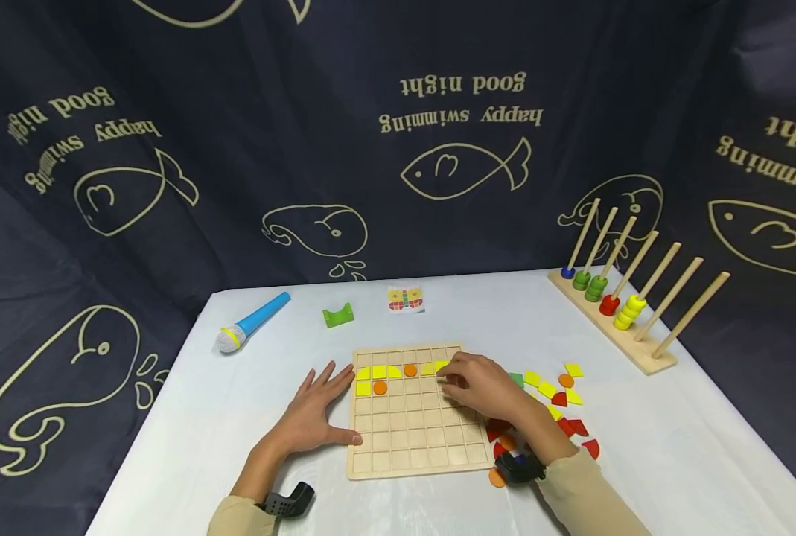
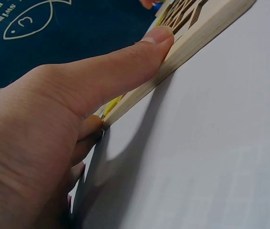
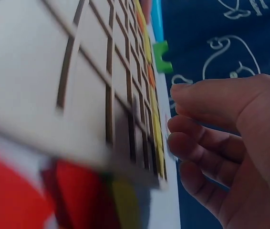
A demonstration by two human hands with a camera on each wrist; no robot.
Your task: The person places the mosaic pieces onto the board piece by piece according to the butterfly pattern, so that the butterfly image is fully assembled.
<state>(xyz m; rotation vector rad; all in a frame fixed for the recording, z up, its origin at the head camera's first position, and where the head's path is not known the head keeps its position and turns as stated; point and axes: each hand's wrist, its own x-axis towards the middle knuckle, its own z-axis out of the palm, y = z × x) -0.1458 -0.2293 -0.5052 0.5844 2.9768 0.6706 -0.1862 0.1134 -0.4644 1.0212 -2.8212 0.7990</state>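
A wooden grid board [image 1: 414, 439] is lying on the white table [image 1: 290, 402], in front of the person and between the two hands. Yellow pieces [image 1: 379, 371] and an orange disc [image 1: 409, 370] are occupying its second row from the far edge; another yellow piece and an orange disc are sitting at the left of the third. The left hand [image 1: 312, 418] is resting against the board's left side, its fingers spread apart and its thumb touching the rim. The right hand [image 1: 483, 383] is hovering over the board's right side near the row's last yellow piece, its fingers loosely bent, with gaps showing between them. Loose pieces [image 1: 578, 426] in red, yellow, orange and green are lying right of the board. Beyond it, a butterfly card [image 1: 406, 299], a green notched block [image 1: 338, 316] and a blue toy microphone [image 1: 255, 320] are lying; a pegged bead rack [image 1: 602, 324] is standing at the far right.
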